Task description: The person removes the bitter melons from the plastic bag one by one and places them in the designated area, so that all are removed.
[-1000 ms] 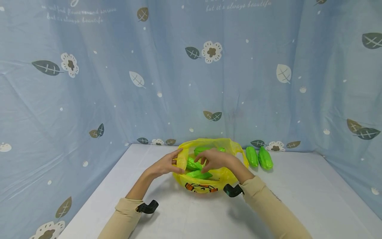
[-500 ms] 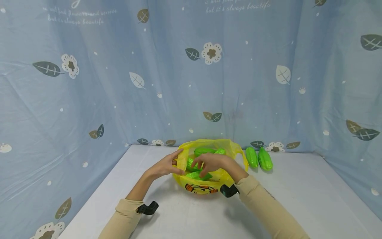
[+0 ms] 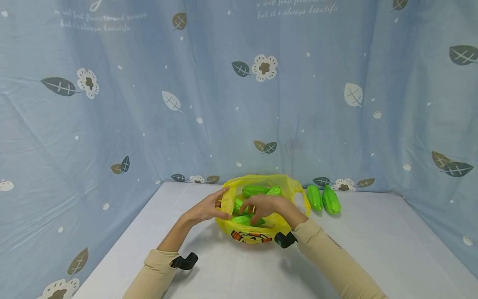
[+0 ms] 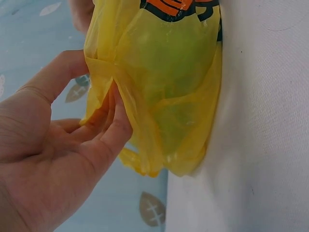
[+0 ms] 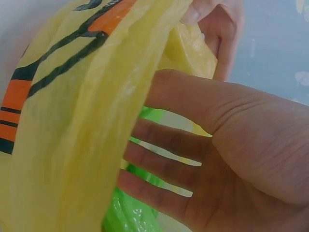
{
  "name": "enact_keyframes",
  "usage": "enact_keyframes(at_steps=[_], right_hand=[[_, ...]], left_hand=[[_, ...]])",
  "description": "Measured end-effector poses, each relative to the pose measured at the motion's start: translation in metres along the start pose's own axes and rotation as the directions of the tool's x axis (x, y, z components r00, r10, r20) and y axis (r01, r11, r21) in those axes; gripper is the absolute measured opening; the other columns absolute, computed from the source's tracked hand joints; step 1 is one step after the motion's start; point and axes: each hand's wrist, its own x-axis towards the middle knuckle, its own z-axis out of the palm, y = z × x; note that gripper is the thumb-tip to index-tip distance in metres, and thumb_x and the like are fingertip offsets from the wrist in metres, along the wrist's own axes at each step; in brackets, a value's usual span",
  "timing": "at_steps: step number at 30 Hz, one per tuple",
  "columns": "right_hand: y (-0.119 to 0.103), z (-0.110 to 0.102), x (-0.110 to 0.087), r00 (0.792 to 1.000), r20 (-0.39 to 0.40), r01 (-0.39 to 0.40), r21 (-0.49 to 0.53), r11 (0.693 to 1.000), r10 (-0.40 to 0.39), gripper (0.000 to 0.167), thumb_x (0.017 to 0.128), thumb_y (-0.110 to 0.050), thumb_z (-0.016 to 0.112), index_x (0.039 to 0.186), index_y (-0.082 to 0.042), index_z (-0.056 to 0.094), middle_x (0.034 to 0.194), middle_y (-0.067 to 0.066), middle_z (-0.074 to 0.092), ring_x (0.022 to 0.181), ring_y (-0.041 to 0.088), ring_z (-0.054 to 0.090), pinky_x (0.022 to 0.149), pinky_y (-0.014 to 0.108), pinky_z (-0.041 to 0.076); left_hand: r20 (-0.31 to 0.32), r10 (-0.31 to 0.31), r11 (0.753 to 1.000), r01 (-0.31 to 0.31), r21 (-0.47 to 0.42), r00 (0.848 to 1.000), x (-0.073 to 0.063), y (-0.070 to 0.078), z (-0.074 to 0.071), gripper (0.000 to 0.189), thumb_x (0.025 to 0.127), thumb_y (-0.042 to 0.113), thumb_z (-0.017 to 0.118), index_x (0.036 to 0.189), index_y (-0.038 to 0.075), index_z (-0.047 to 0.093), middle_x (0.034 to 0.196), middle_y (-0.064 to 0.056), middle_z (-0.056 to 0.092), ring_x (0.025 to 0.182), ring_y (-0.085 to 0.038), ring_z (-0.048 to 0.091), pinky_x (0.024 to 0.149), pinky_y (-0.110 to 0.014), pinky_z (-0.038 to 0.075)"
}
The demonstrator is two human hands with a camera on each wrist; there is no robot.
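Note:
A yellow plastic bag (image 3: 224, 224) with an orange and black print stands with its mouth spread on the white table. My left hand (image 3: 204, 209) holds its left rim, with the thumb outside and fingers tucked under the folded edge in the left wrist view. Inside lie several glossy green ridged gourds, among them a front gourd (image 3: 240, 220) and a back gourd (image 3: 255, 190). My right hand (image 3: 265, 204) reaches into the bag mouth over the gourds. In the right wrist view its fingers (image 5: 164, 164) are spread and mostly straight, their tips partly hidden by the bag's front wall.
Two more green gourds, a left one (image 3: 315, 197) and a right one (image 3: 331, 199), lie side by side on the table (image 3: 373, 241) right of the bag. A blue patterned curtain (image 3: 209, 124) hangs behind the table and along its sides.
My right hand has shifted slightly left and lower inside the bag, uncovering more of the gourd at the back right. The left hand keeps its hold on the rim.

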Motion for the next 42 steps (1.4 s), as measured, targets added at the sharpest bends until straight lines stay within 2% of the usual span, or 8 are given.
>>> enact_keyframes(at_steps=[7, 12, 19, 24, 35, 42], right_hand=[[-0.0013, 0.0019, 0.0017, 1.000, 0.014, -0.013, -0.022, 1.000, 0.013, 0.044, 0.086, -0.021, 0.076, 0.128, -0.029, 0.064, 0.127, 0.000, 0.065, 0.118, 0.018, 0.060, 0.090, 0.032, 0.054], [-0.0030, 0.0018, 0.0007, 1.000, 0.015, -0.023, -0.034, 0.999, 0.023, 0.045, 0.086, -0.019, 0.076, 0.128, -0.028, 0.064, 0.126, -0.001, 0.066, 0.118, 0.018, 0.061, 0.092, 0.033, 0.054], [-0.0008, 0.0020, -0.0003, 0.999, 0.018, -0.047, -0.028, 0.999, 0.047, 0.043, 0.086, -0.021, 0.075, 0.127, -0.029, 0.064, 0.125, 0.000, 0.066, 0.117, 0.018, 0.061, 0.092, 0.034, 0.053], [0.0001, 0.0026, -0.0011, 0.998, 0.015, -0.055, -0.022, 0.998, 0.056, 0.043, 0.086, -0.023, 0.076, 0.127, -0.029, 0.064, 0.125, 0.001, 0.066, 0.117, 0.018, 0.061, 0.092, 0.034, 0.053], [-0.0021, 0.0060, -0.0024, 0.997, 0.005, -0.072, -0.063, 0.995, 0.072, 0.045, 0.086, -0.019, 0.075, 0.128, -0.030, 0.063, 0.123, -0.001, 0.067, 0.116, 0.017, 0.062, 0.090, 0.033, 0.054], [-0.0001, 0.0060, -0.0065, 0.999, 0.002, -0.045, -0.047, 0.998, 0.045, 0.044, 0.087, -0.017, 0.074, 0.128, -0.029, 0.064, 0.126, 0.000, 0.066, 0.118, 0.018, 0.062, 0.089, 0.033, 0.055]], left_hand=[[-0.008, 0.007, 1.000, -0.007, 0.009, 1.000, -0.0002, -0.0001, 0.0001, 0.103, 0.082, 0.013, 0.077, 0.159, 0.017, 0.009, 0.153, -0.012, 0.039, 0.133, -0.032, 0.050, 0.098, -0.038, 0.051], [-0.006, -0.005, 1.000, 0.005, 0.002, 1.000, 0.0003, 0.0001, 0.0000, 0.105, 0.080, 0.014, 0.078, 0.159, 0.018, 0.010, 0.154, -0.011, 0.038, 0.133, -0.032, 0.049, 0.098, -0.037, 0.051], [0.014, 0.014, 1.000, -0.013, -0.016, 1.000, 0.0012, -0.0006, -0.0004, 0.104, 0.081, 0.014, 0.078, 0.159, 0.015, 0.009, 0.154, -0.016, 0.037, 0.133, -0.035, 0.049, 0.096, -0.035, 0.052], [0.009, 0.012, 1.000, -0.011, -0.013, 1.000, 0.0007, 0.0003, 0.0000, 0.104, 0.081, 0.014, 0.078, 0.159, 0.015, 0.009, 0.153, -0.016, 0.038, 0.132, -0.034, 0.050, 0.096, -0.035, 0.052], [-0.010, -0.001, 1.000, 0.001, -0.001, 1.000, -0.0004, 0.0008, -0.0007, 0.105, 0.080, 0.015, 0.079, 0.159, 0.017, 0.010, 0.157, -0.010, 0.034, 0.136, -0.033, 0.047, 0.100, -0.039, 0.050], [-0.012, -0.001, 1.000, 0.001, 0.009, 1.000, 0.0001, -0.0005, -0.0006, 0.104, 0.080, 0.014, 0.079, 0.159, 0.017, 0.010, 0.157, -0.010, 0.033, 0.136, -0.034, 0.046, 0.101, -0.041, 0.049]])
